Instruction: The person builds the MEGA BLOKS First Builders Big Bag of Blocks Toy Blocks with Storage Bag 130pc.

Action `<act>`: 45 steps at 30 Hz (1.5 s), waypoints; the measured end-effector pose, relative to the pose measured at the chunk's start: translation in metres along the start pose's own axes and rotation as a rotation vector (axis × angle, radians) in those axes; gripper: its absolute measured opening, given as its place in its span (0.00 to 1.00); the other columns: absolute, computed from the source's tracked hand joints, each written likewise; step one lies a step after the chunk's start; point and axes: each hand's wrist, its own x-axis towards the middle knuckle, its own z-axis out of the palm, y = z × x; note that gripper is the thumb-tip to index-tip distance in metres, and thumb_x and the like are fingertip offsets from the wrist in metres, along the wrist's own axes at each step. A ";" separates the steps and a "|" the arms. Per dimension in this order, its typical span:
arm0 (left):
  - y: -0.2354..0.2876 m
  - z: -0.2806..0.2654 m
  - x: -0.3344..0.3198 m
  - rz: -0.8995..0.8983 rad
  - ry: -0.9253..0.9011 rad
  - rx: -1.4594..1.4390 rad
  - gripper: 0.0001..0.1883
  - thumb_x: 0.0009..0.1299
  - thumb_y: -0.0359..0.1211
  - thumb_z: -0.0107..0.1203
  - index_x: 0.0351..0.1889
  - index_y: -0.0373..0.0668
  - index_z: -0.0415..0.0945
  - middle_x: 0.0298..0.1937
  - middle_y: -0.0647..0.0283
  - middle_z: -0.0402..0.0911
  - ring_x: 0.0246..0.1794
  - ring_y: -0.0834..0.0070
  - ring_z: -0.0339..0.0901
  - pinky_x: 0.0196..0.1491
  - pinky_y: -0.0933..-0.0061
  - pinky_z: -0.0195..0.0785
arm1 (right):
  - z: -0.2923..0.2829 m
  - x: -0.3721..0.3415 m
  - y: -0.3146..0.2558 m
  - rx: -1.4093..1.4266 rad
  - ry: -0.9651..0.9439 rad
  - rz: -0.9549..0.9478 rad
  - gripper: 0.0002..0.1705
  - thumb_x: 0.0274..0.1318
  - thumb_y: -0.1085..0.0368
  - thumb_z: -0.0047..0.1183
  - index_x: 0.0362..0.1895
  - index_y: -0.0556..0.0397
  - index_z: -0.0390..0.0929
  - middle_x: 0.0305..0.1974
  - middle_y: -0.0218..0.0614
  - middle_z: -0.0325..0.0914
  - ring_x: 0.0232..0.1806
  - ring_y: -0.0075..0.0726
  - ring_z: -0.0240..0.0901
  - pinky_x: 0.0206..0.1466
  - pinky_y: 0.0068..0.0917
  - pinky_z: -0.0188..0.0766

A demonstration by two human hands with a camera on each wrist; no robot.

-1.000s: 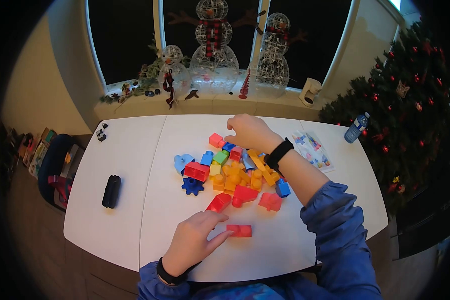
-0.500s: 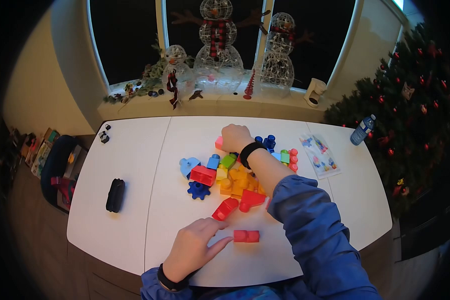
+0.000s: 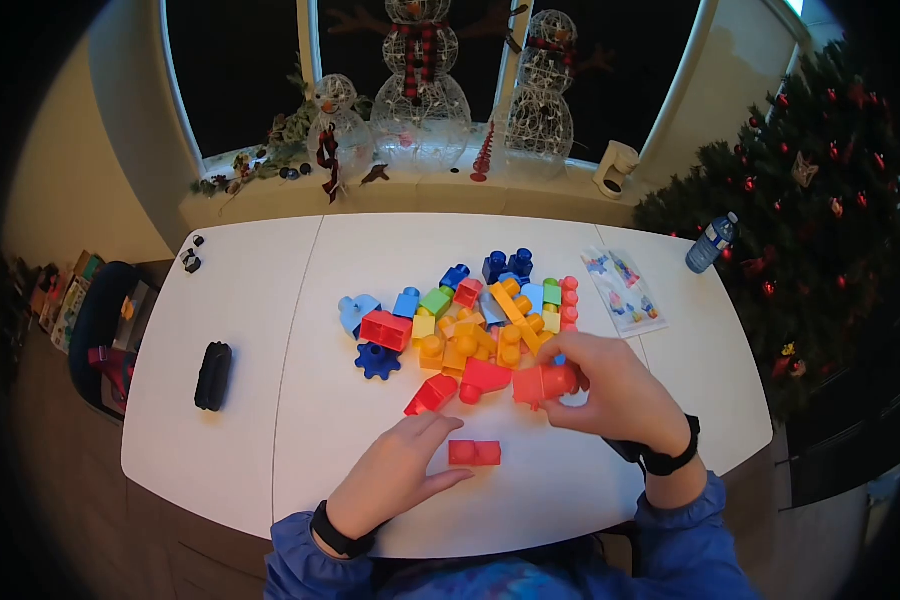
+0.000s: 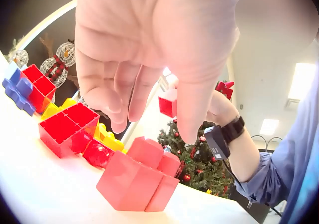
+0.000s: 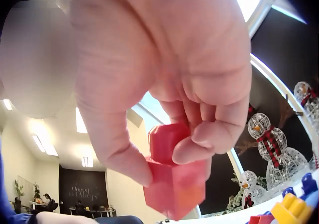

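Red block point(image 3: 540, 384) — pinched by right hand point(image 3: 622, 396), knob partly hidden behind fingers | left hand point(image 3: 394, 472) — thumb spread wide, near pink block point(image 3: 474, 453)

Red block point(image 5: 174, 191) partly behind right grip point(image 5: 162, 79)

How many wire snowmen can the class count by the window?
3: the small one at left, the largest in the middle, another at right, all on the windowsill.

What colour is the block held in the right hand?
The block is pinkish red, seen best in the right wrist view.
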 end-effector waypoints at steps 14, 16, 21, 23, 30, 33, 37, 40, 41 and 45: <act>-0.002 0.033 0.006 -0.009 -0.092 0.011 0.17 0.65 0.33 0.69 0.49 0.36 0.79 0.44 0.51 0.79 0.46 0.51 0.80 0.49 0.58 0.77 | 0.097 -0.049 0.045 -0.021 -0.153 -0.006 0.16 0.54 0.66 0.66 0.47 0.55 0.80 0.40 0.41 0.80 0.44 0.50 0.80 0.49 0.40 0.78; -0.002 0.035 0.006 -0.017 -0.096 0.012 0.16 0.66 0.33 0.68 0.48 0.37 0.79 0.43 0.51 0.79 0.45 0.51 0.80 0.48 0.57 0.76 | 0.100 -0.049 0.045 -0.018 -0.152 -0.004 0.16 0.54 0.66 0.66 0.47 0.55 0.80 0.41 0.42 0.80 0.45 0.51 0.79 0.49 0.41 0.78; -0.002 0.035 0.007 -0.037 -0.111 0.025 0.16 0.66 0.34 0.68 0.48 0.37 0.79 0.43 0.51 0.79 0.45 0.51 0.80 0.48 0.57 0.77 | 0.101 -0.046 0.045 -0.061 -0.209 0.019 0.20 0.55 0.64 0.66 0.52 0.55 0.80 0.45 0.43 0.80 0.47 0.51 0.80 0.51 0.41 0.79; -0.002 0.033 0.006 -0.044 -0.106 0.035 0.18 0.66 0.35 0.69 0.50 0.37 0.79 0.45 0.52 0.80 0.46 0.51 0.81 0.49 0.58 0.77 | 0.099 -0.046 0.046 -0.081 -0.188 -0.021 0.23 0.55 0.62 0.67 0.55 0.54 0.79 0.48 0.43 0.80 0.48 0.51 0.81 0.52 0.40 0.79; 0.016 0.005 0.002 -0.049 0.066 0.059 0.23 0.67 0.39 0.72 0.55 0.39 0.80 0.52 0.55 0.83 0.40 0.59 0.83 0.42 0.65 0.79 | 0.024 0.017 0.025 -0.239 0.050 -0.114 0.28 0.57 0.55 0.68 0.58 0.52 0.78 0.54 0.44 0.80 0.49 0.57 0.82 0.50 0.45 0.81; 0.017 -0.002 -0.001 -0.028 0.151 0.028 0.22 0.66 0.37 0.73 0.54 0.39 0.81 0.53 0.57 0.84 0.33 0.64 0.81 0.35 0.71 0.77 | 0.011 0.084 0.035 -0.442 0.066 -0.119 0.20 0.55 0.60 0.66 0.52 0.49 0.80 0.47 0.39 0.81 0.49 0.52 0.82 0.50 0.46 0.79; 0.013 -0.004 -0.004 -0.023 0.199 0.008 0.19 0.66 0.35 0.73 0.52 0.39 0.82 0.52 0.57 0.85 0.32 0.67 0.81 0.34 0.73 0.76 | 0.045 0.152 0.084 -0.867 -0.086 -0.398 0.15 0.55 0.69 0.59 0.49 0.44 0.82 0.45 0.34 0.80 0.53 0.40 0.79 0.54 0.39 0.76; 0.012 -0.006 -0.007 -0.030 0.186 0.009 0.18 0.66 0.34 0.73 0.51 0.39 0.82 0.52 0.57 0.85 0.32 0.67 0.81 0.34 0.73 0.76 | 0.072 0.167 0.107 -0.912 -0.107 -0.483 0.11 0.56 0.66 0.60 0.45 0.43 0.82 0.44 0.32 0.80 0.52 0.40 0.80 0.52 0.39 0.77; 0.011 -0.006 -0.008 -0.035 0.192 0.009 0.18 0.66 0.34 0.73 0.51 0.39 0.82 0.51 0.57 0.86 0.32 0.67 0.80 0.34 0.73 0.76 | 0.080 0.170 0.111 -0.903 -0.102 -0.489 0.09 0.56 0.65 0.60 0.43 0.43 0.82 0.43 0.31 0.81 0.52 0.39 0.80 0.51 0.39 0.77; 0.005 -0.007 -0.010 -0.042 0.201 0.008 0.18 0.65 0.33 0.73 0.51 0.39 0.82 0.51 0.57 0.86 0.31 0.67 0.80 0.34 0.73 0.76 | 0.092 0.179 0.120 -0.909 -0.080 -0.499 0.04 0.58 0.63 0.58 0.38 0.43 0.83 0.41 0.31 0.81 0.50 0.39 0.81 0.49 0.40 0.78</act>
